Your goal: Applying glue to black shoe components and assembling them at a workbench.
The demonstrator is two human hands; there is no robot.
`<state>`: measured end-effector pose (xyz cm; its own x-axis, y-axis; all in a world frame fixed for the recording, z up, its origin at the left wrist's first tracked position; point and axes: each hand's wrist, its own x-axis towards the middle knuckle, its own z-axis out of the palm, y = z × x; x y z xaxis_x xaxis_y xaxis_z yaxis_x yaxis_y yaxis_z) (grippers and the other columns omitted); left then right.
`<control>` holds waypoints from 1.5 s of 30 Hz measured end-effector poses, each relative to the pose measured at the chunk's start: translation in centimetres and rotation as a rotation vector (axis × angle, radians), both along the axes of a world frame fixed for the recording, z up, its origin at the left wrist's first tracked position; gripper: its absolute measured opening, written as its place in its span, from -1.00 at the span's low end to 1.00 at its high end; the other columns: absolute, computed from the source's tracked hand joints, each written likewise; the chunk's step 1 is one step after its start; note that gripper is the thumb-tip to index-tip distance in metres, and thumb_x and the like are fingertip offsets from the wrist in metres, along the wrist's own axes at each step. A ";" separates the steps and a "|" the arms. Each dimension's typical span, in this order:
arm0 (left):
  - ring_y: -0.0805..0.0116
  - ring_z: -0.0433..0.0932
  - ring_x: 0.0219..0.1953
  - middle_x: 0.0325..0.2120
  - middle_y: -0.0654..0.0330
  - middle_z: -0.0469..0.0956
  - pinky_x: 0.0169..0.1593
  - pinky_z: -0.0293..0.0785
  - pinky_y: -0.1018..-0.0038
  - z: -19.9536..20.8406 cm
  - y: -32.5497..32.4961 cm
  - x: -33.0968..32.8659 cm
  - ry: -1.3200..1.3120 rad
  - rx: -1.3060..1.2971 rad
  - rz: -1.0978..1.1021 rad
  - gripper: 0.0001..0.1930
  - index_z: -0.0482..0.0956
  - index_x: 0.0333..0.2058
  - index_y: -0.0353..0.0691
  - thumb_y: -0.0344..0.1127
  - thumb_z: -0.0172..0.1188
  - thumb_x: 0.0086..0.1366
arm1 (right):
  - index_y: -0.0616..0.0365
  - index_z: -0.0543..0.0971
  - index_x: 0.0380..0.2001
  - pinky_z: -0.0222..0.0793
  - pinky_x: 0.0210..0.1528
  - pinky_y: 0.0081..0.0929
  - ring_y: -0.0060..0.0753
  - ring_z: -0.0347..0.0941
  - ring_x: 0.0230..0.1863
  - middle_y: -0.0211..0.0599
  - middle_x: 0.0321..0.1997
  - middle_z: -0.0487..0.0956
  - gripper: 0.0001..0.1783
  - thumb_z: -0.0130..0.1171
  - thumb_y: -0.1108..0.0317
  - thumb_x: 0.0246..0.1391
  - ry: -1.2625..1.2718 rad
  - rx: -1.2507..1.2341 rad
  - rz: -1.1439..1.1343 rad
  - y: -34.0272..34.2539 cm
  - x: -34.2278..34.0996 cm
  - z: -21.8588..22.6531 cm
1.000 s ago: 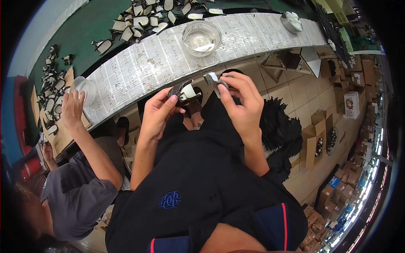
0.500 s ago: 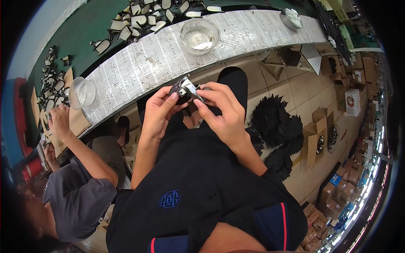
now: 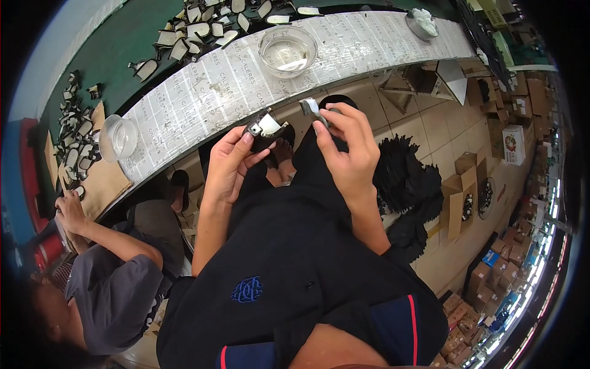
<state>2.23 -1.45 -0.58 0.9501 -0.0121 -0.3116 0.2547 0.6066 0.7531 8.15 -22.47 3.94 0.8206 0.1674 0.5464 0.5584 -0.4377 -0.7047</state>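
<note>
My left hand (image 3: 226, 163) pinches a small dark shoe part (image 3: 264, 131) with a pale inner face, at the table's near edge above my lap. To its right, my right hand (image 3: 351, 144) holds a small grey piece with a white tip (image 3: 311, 107) between thumb and fingers. A gap separates the two held pieces. What the grey piece is I cannot make out. Nearest beyond my hands stands a clear round bowl (image 3: 287, 51) with a little liquid in it, on the table's paper-covered strip (image 3: 221, 86).
Many similar shoe parts (image 3: 198, 29) lie on the green surface. A second clear bowl (image 3: 118, 139) is at left, near a person in grey (image 3: 117, 289). White wads fill a metal bowl (image 3: 422, 26). Black fringed material (image 3: 402, 178) and an open carton (image 3: 460, 206) stand right.
My right hand has drawn away to the right with the white-tipped grey piece, off the shoe part. My left hand stays nearly in place. The other person's hand has moved down and left.
</note>
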 end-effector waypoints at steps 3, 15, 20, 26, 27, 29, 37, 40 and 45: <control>0.22 0.67 -0.06 -0.07 0.01 0.62 -0.02 0.68 0.47 0.1 0.0 0.1 0.013 -0.062 0.017 -0.66 0.48 0.06 -0.43 -0.28 0.10 0.47 | 0.31 0.61 -0.16 0.65 -0.25 -0.52 -0.34 0.62 -0.21 -0.11 -0.07 0.57 -0.73 0.34 0.62 0.02 0.078 0.114 0.028 0.0 -0.3 0.3; 0.25 0.67 -0.07 -0.06 0.03 0.61 -0.01 0.68 0.45 -0.1 0.0 -0.4 -0.001 -0.126 -0.020 -0.64 0.47 0.08 -0.43 -0.26 0.08 0.48 | 0.37 0.60 -0.13 0.62 -0.20 -0.63 -0.52 0.59 -0.17 -0.12 -0.01 0.57 -0.75 0.30 0.64 0.08 0.145 0.214 0.141 0.9 -1.5 2.6; 0.29 0.66 -0.11 -0.09 0.08 0.61 -0.05 0.67 0.41 0.2 -0.5 -0.5 -0.024 -0.019 -0.011 -0.69 0.51 0.06 -0.39 -0.32 0.12 0.45 | 0.28 0.61 -0.19 0.55 -0.40 -0.54 -0.39 0.58 -0.35 -0.15 -0.09 0.56 -0.75 0.36 0.56 0.03 0.099 0.053 0.236 2.0 -1.6 2.2; 0.36 0.64 -0.12 -0.10 0.12 0.61 -0.04 0.65 0.43 0.3 -0.3 -0.6 -0.035 0.019 -0.003 -0.71 0.53 0.04 -0.37 -0.34 0.15 0.44 | 0.35 0.59 -0.17 0.60 -0.30 -0.57 -0.49 0.59 -0.24 -0.16 -0.06 0.55 -0.77 0.31 0.60 0.08 0.296 0.277 0.263 2.1 -2.0 2.4; 0.37 0.63 -0.12 -0.10 0.12 0.61 -0.04 0.65 0.43 0.4 -0.2 -0.6 -0.024 0.050 0.006 -0.71 0.53 0.04 -0.37 -0.33 0.15 0.44 | 0.37 0.59 -0.16 0.62 -0.26 -0.58 -0.52 0.59 -0.20 -0.17 -0.05 0.56 -0.78 0.29 0.61 0.10 0.354 0.398 0.248 1.9 -2.0 2.6; 0.39 0.63 -0.12 -0.10 0.13 0.61 -0.04 0.64 0.42 -0.5 0.3 -0.2 -0.004 0.091 0.006 -0.68 0.52 0.07 -0.39 -0.36 0.18 0.42 | 0.39 0.58 -0.14 0.57 -0.11 -0.60 -0.50 0.57 -0.11 -0.17 -0.02 0.56 -0.81 0.23 0.64 0.15 0.399 0.560 0.252 1.0 -1.6 2.6; 0.45 0.61 -0.24 -0.16 0.13 0.65 -0.12 0.54 0.48 10.6 2.6 10.0 -0.699 0.961 0.900 -0.70 0.60 -0.02 -0.43 -0.39 0.28 0.34 | 0.38 0.57 -0.13 0.52 -0.15 -0.63 -0.56 0.55 -0.16 -0.23 -0.05 0.56 -0.82 0.21 0.56 0.22 0.443 0.587 0.134 -3.4 0.7 -4.2; 0.35 0.66 -0.25 -0.17 0.08 0.67 -0.15 0.58 0.44 16.3 4.8 19.9 -1.146 1.186 1.215 -0.72 0.59 0.00 -0.40 -0.43 0.24 0.36 | 0.36 0.58 -0.14 0.47 -0.22 -0.68 -0.66 0.53 -0.28 -0.35 -0.21 0.60 -0.83 0.20 0.48 0.26 0.626 0.592 0.093 -4.2 0.6 -8.4; 0.11 0.67 -0.12 -0.15 -0.03 0.68 -0.04 0.54 0.32 16.4 8.9 36.3 -0.884 1.779 0.725 -0.56 0.63 -0.01 -0.22 0.00 0.25 0.33 | 0.33 0.58 -0.15 0.42 -0.33 -0.73 -0.72 0.51 -0.36 -0.42 -0.40 0.62 -0.82 0.20 0.42 0.28 0.738 0.678 0.011 -4.9 -0.5 -15.5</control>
<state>38.51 7.49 15.84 0.5136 0.0665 0.8554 -0.2997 -0.9203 0.2515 7.69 -27.38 -11.53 0.9931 0.0182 -0.1159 -0.1172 0.1877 -0.9752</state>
